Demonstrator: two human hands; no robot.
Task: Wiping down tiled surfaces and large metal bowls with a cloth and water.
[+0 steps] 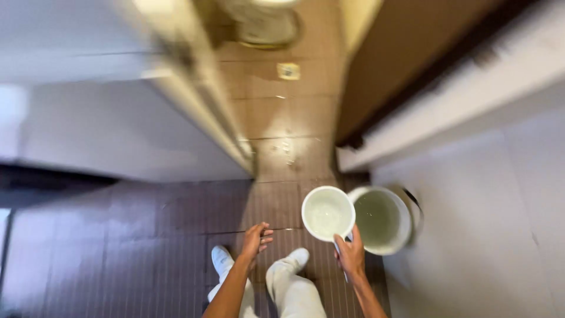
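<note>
My right hand (351, 254) grips the handle of a white round dipper (327, 213), holding it level just left of a white bucket (382, 219) that stands on the floor by the wall. The bucket holds water. My left hand (256, 239) hangs free with its fingers loosely curled and holds nothing. Below both hands I see my legs in light trousers and white shoes (221, 259).
A doorway opens ahead onto brown wet tiles (288, 126) with a floor drain (288, 71) and a toilet base (263, 25) beyond. A pale door edge (203, 100) is at left, a brown door (400, 53) and white wall (482, 194) at right.
</note>
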